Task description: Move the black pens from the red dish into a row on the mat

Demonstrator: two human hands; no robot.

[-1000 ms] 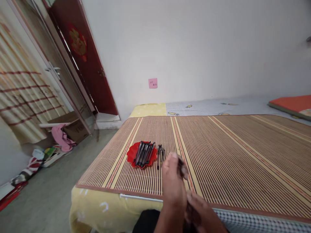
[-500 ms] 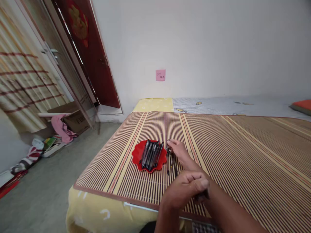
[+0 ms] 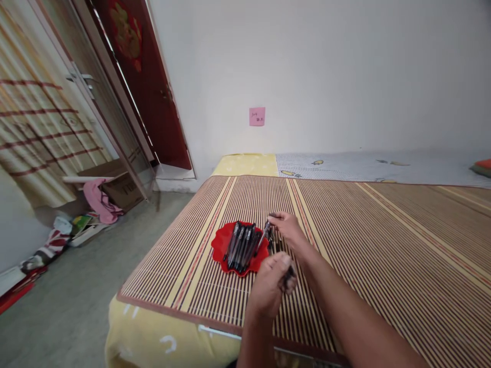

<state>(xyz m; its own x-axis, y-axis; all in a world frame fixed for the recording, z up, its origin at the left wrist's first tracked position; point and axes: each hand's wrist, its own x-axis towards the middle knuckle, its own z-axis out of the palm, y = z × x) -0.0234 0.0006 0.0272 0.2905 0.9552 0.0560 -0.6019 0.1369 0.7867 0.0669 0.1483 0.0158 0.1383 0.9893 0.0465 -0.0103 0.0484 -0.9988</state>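
Note:
My right hand pinches the upper end of a pen, which slants over the right side of a red scalloped plate. Several black clear-barrelled pens lie side by side on that plate. Closer to me, my left hand is closed around something small and dark, blurred and mostly covered by the fingers. Between the two hands, just right of the plate, more dark pens rest on the striped mat, partly hidden.
A striped bamboo mat covers the bed, with a yellow sheet hanging at the near edge. Behind stands a white wall with a pink note. At left are a dark red door, a cardboard box and items on the floor.
The right hand has lifted a pen from beside the plate and tilted it over the plate's right side. My left hand has moved forward and left, still closed.

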